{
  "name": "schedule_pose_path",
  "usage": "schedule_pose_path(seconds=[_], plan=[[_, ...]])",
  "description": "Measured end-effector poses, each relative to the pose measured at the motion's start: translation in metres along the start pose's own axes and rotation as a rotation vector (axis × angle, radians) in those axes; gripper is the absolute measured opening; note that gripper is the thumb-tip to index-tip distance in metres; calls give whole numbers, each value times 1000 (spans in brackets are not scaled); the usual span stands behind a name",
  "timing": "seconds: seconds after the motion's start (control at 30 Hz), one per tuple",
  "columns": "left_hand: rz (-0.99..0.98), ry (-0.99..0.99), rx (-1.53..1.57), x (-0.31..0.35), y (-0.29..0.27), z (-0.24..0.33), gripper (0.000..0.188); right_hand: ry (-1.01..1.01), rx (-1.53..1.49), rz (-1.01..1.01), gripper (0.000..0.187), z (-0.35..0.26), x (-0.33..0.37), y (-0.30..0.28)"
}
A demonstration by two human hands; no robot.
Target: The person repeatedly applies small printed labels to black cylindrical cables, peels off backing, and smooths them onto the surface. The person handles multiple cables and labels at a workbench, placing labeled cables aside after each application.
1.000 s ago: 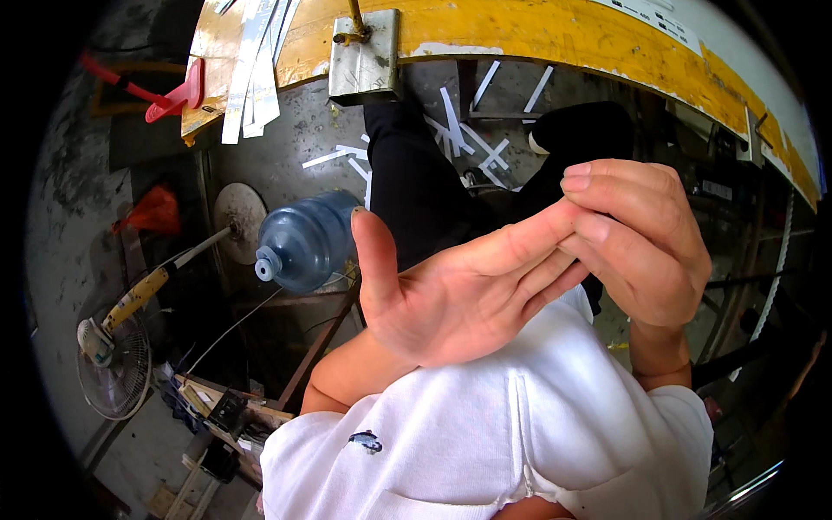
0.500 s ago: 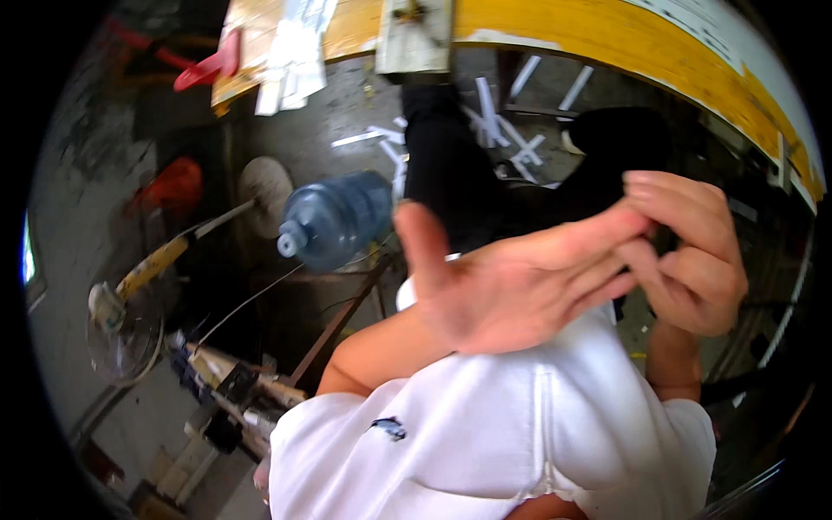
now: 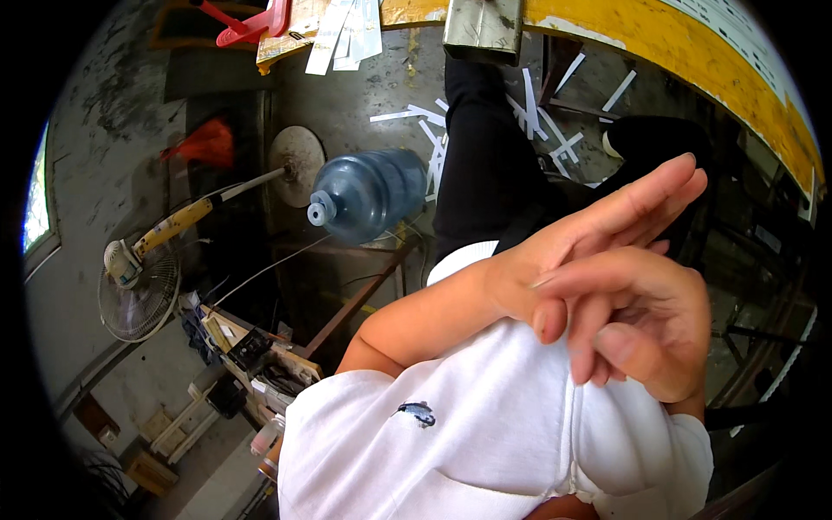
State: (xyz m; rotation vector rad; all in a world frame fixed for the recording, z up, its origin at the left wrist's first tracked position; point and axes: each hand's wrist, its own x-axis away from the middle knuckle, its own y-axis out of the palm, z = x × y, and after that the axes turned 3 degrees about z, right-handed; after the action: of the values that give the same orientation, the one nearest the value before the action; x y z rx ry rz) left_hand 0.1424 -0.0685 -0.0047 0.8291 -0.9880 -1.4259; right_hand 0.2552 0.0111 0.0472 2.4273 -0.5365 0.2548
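In front of my white shirt, my two hands cross and touch each other. My left hand points to the upper right, its fingers stretched out close together with nothing in them. My right hand lies over the lower part of the left one, near its wrist. The right fingers are loosely bent and apart, and no object shows between them. Parts of the left palm and thumb are hidden behind the right hand. Left of my legs lies a big blue water jug on its side, apart from both hands.
A yellow-edged table runs along the far side, carrying a metal tube, white strips and a red tool. More white strips litter the floor. A standing fan leans at the left beside a cluttered bench.
My right hand has slid from the left fingertips down toward the left wrist. The left hand has turned, its fingers tilting further up. The whole view has shifted slightly.
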Motion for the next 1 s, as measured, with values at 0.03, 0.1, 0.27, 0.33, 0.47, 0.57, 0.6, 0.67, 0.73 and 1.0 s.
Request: schedule_pose_path(seconds=[0.03, 0.1, 0.27, 0.33, 0.47, 0.57, 0.6, 0.67, 0.73, 1.0], plan=[[-8, 19, -14, 0, -5, -4, 149, 72, -91, -13, 32, 3, -3, 3], [-42, 40, -38, -4, -13, -9, 144, 175, -180, -15, 30, 0, -6, 4], [-26, 87, 62, 4, -15, -14, 136, 289, -191, -6, 28, 1, -11, 4], [-68, 64, 61, -1, -21, -13, 133, 310, -198, 33, 27, -4, -13, 5], [-96, 97, -24, 6, -25, -14, 129, 340, -237, 13, 24, 1, -14, 5], [-128, 120, -118, 6, -30, -16, 129, 331, -263, 4, 23, 3, -14, 5], [-136, 120, -137, 5, -31, -16, 129, 323, -273, 4, 22, 4, -14, 4], [-130, 108, -130, 6, -29, -13, 129, 300, -284, -3, 21, 7, -13, 4], [-119, 99, -127, 8, -26, -10, 128, 294, -279, -18, 19, 9, -13, 3], [-103, 124, -113, 11, -28, -14, 127, 258, -265, -91, 14, 13, -11, 2]])
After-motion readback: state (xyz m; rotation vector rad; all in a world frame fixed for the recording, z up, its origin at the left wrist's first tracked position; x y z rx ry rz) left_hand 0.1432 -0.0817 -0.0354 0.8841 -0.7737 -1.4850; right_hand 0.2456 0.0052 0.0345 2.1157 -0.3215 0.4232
